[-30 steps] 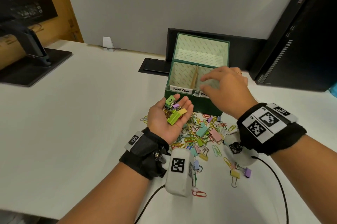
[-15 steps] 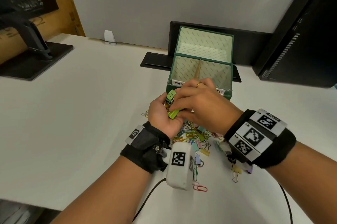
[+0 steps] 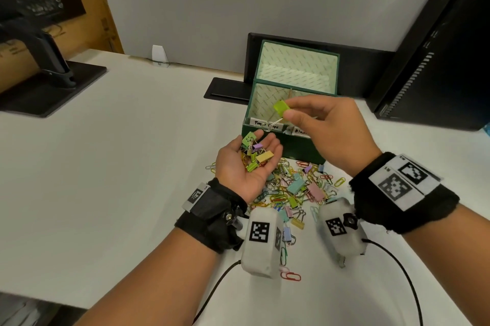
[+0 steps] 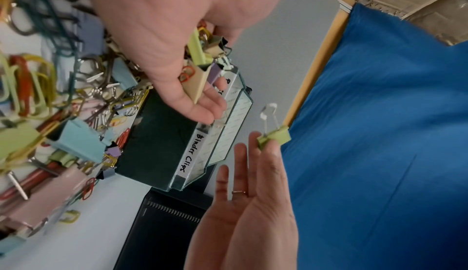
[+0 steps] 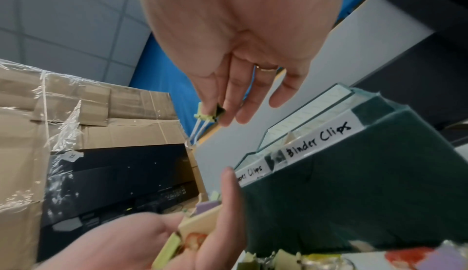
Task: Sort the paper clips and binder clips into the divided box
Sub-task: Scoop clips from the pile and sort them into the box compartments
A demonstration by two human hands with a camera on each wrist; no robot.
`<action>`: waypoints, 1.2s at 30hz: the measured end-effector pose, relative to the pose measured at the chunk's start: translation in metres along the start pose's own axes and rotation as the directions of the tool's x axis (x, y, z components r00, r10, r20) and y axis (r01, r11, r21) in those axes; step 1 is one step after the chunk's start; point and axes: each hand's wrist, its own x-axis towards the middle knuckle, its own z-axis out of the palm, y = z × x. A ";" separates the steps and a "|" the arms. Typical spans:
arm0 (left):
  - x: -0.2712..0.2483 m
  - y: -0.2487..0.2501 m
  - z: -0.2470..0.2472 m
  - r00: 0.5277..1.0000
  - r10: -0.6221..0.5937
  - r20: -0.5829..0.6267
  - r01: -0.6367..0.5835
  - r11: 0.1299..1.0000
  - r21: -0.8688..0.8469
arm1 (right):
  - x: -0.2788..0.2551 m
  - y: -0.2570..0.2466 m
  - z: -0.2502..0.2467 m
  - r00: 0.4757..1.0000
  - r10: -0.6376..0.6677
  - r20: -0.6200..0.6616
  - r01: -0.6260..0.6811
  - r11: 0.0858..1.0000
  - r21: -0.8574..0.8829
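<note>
Head view: a lime green binder clip is pinched between the thumb and forefinger of the right hand, its wire handles hanging down toward the front edge of the box. The remaining fingers of that hand are held loosely extended, and a ring is worn on one of them. The clip is held in the air above the front of the divided box, over the left compartment, near the label reading "Paper Clips".

The box is dark green with a pale patterned lining, and its lid is stood open behind it. A second label, reading "Binder Clips", is fixed to the front rim on the right side. A divider is seen between the two compartments.

The left hand is held palm up just in front of the box, fingers gently cupped, and a small heap of clips is cradled in it: green, purple and pale yellow binder clips with a few paper clips among them.

Below both hands, a mixed pile of coloured paper clips and binder clips is spread on the white desk. A red paper clip lies apart, nearer the person.

Black wristbands bearing square printed markers are worn on both wrists. A monitor base is seen at far left, and a dark computer case at right.
</note>
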 end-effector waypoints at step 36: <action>0.004 -0.003 -0.003 1.000 0.019 -0.007 -0.018 0.997 0.070 | -0.011 0.012 0.025 0.858 -0.184 0.479 0.470 0.657 -0.590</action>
